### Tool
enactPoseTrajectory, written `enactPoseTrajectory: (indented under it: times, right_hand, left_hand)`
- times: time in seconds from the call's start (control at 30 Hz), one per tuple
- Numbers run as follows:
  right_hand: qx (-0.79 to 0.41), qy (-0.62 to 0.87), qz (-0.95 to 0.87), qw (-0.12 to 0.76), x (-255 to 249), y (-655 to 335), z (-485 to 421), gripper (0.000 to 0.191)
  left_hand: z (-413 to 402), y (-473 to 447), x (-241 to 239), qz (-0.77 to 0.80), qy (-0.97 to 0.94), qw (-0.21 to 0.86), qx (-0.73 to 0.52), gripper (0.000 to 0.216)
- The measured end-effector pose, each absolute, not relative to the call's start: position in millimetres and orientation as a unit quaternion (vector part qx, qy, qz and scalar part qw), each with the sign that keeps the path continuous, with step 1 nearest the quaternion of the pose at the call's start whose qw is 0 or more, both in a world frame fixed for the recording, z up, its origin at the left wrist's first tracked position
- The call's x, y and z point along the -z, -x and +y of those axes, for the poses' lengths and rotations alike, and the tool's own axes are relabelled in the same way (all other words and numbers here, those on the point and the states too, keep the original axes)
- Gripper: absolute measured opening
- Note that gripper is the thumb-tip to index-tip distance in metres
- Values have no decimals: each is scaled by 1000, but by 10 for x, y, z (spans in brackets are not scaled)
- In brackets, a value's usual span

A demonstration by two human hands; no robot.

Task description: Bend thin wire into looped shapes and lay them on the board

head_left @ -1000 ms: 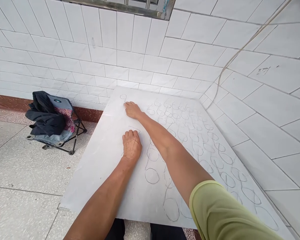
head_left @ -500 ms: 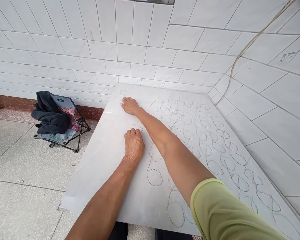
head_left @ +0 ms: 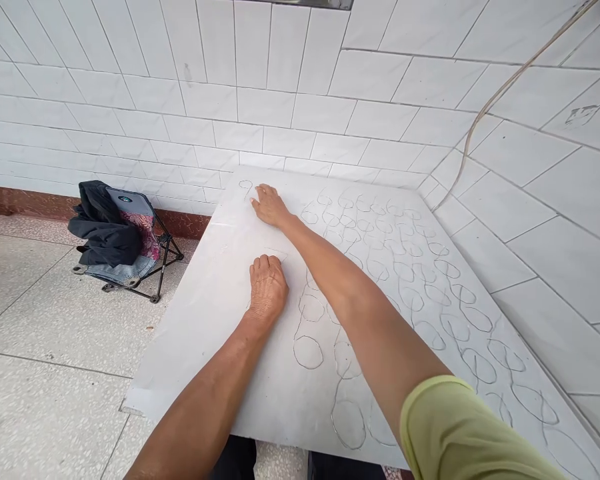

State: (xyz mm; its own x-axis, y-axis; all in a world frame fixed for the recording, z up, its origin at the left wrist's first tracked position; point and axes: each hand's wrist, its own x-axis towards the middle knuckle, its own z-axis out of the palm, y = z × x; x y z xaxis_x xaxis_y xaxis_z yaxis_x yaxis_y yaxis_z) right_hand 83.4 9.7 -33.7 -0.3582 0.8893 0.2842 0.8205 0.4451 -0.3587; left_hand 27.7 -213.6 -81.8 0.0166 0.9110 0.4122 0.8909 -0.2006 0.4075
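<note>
My left hand [head_left: 269, 285] is closed in a fist low over the board. Thin wire [head_left: 279, 256] pokes out beyond its knuckles, and the fingers hide the rest. Farther up, my right hand [head_left: 271, 205] has its fingers and thumb apart, with nothing visible in them. Just left of its fingertips, a small wire loop [head_left: 245, 184] with a short tail lies flat near the far left corner. Many similar looped wires [head_left: 309, 352] are laid out in overlapping rows on the right part of the white board [head_left: 195, 320]; my right forearm covers some of them.
White wall tiles [head_left: 275, 107] stand behind the board and along its right side. A cable [head_left: 485, 110] runs down the corner. To the left on the speckled floor [head_left: 65, 320] is a folding chair [head_left: 155, 267] with dark cloth [head_left: 110, 237] over it.
My right hand has shifted slightly right, away from the small loop, and its fingers have spread. My left hand stays closed in nearly the same place.
</note>
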Motion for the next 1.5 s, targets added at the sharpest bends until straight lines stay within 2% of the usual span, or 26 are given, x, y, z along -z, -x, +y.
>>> enactPoseTrajectory:
  times: [0.13, 0.23, 0.4, 0.5, 0.73, 0.9, 1.03, 1.1, 1.17, 1.3, 1.43, 1.5]
  right_hand:
    - [-129, 540, -779, 291, 111, -1274, -412, 44]
    - [-212, 558, -743, 302, -17, -1626, -931, 38]
    - [-515, 532, -599, 306, -193, -1967, -1655, 56]
    - [-579, 471, -585, 316, -272, -2035, -1897, 56]
    - [-533, 455, -606, 376, -243, -2202, -2032, 32]
    - [-478, 493, -572, 449, -222, -2428, -2116, 31]
    - [-469, 495, -519, 516, -207, -2537, -2273, 33]
    - [-466, 500, -498, 534, -203, -2552, -2360, 33]
    - [-457, 507, -494, 539, -213, -2554, -2445, 34]
    - [-409, 534, -551, 494, -276, -2538, -2624, 34]
    - [-333, 559, -645, 401, -341, -2487, -2799, 34]
    - [-303, 542, -696, 361, -357, -2453, -2854, 35]
  left_hand:
    - [-2095, -212, 731, 585, -696, 9, -417, 15]
    - [-2104, -177, 625, 524, -688, 23, -501, 13]
    - [-2156, -177, 523, 453, -723, -2, -522, 14]
    - [-2183, -199, 514, 425, -753, -14, -503, 15]
    - [-2280, -229, 480, 411, -758, 59, -503, 17]
    - [-2304, -237, 395, 499, -614, 199, -578, 33]
    - [-2281, -254, 366, 500, -519, 354, -595, 45]
    - [-2268, -255, 370, 500, -503, 383, -592, 46]
    - [-2265, -249, 370, 510, -513, 358, -590, 43]
    - [-2312, -234, 320, 502, -597, 214, -588, 35]
    - [-2382, -248, 240, 404, -728, 45, -552, 53]
    - [-2398, -265, 232, 357, -782, 4, -511, 57]
